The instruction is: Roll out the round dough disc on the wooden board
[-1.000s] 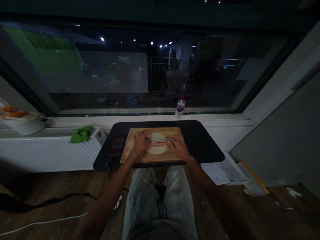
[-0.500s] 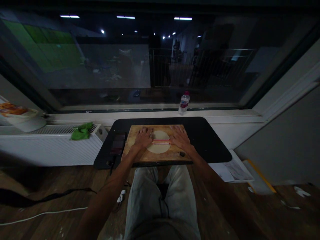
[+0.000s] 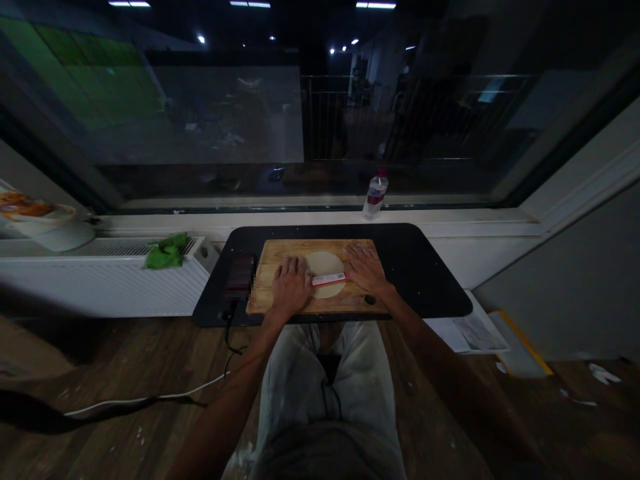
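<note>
A thin round sheet of pale dough (image 3: 323,262) lies on a wooden cutting board (image 3: 273,252). Across the dough stretches a slim red and white bar (image 3: 329,279) with print on its upper side, slightly tilted, its right part farther from me. Over its left end rests my left hand (image 3: 291,283), palm down and fingers stretched forward. My right hand (image 3: 366,268) lies flat at the other end with fingers spread. Both hands hide the bar's ends, and neither has its fingers wrapped round it.
The board sits on a black table (image 3: 425,280), with a dark device (image 3: 241,277) and cable at its left. A water bottle (image 3: 375,195) stands on the windowsill. A green cloth (image 3: 167,251) and a white tub (image 3: 63,230) rest over the radiator (image 3: 125,287).
My left hand has come nearer to me along the board. The bar has turned from level to slanted, and its printed white face now shows. The camera view has shifted a little.
</note>
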Demonstrator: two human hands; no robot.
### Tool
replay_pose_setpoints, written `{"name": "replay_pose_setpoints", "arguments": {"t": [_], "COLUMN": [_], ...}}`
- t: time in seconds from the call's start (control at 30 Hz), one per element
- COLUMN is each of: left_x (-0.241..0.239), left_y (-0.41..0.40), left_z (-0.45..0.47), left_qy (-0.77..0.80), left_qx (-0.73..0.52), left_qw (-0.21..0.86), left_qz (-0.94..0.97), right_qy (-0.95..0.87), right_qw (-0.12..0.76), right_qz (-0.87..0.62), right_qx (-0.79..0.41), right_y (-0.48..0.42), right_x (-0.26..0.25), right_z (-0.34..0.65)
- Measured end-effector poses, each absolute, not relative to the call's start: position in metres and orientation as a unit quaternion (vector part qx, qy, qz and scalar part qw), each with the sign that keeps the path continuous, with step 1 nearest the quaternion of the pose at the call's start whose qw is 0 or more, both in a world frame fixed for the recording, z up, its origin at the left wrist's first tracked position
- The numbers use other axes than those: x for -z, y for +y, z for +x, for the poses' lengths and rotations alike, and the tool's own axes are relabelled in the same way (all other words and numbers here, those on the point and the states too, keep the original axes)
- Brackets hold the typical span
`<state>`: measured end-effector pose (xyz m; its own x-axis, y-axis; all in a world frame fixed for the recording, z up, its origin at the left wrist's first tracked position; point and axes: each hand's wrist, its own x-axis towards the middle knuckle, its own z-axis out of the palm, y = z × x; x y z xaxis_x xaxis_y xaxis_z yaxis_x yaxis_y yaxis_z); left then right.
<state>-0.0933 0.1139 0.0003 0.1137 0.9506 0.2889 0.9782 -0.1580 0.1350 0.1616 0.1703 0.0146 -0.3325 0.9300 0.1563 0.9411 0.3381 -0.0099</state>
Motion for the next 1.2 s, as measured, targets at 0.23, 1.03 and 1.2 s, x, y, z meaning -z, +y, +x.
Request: {"name": "replay_pose_setpoints", "arguments": {"t": [0.23, 1.03, 1.2], "left_x": [0.002, -0.004, -0.013], "left_y": [0.095, 0.125, 0.170], "left_z": [-0.089, -0.103, -0.107], "left_qy": [-0.643, -0.577, -0.553], "left_qx": [0.170, 0.169, 0.129], "left_qw": [0.047, 0.030, 0.019], "left_qz": [-0.745, -0.798, -0.823], "right_qy": [-0.809, -0.754, -0.745], "right_qw": [0.099, 0.175, 0.147], "right_qz": [-0.576, -0.625, -0.645], "right_qx": [0.063, 0.100, 0.084], "right_y": [0.147, 0.087, 0.091], "right_x": [-0.008, -0.001, -0.016], "right_z": [0.163, 0.149, 0.139]}}
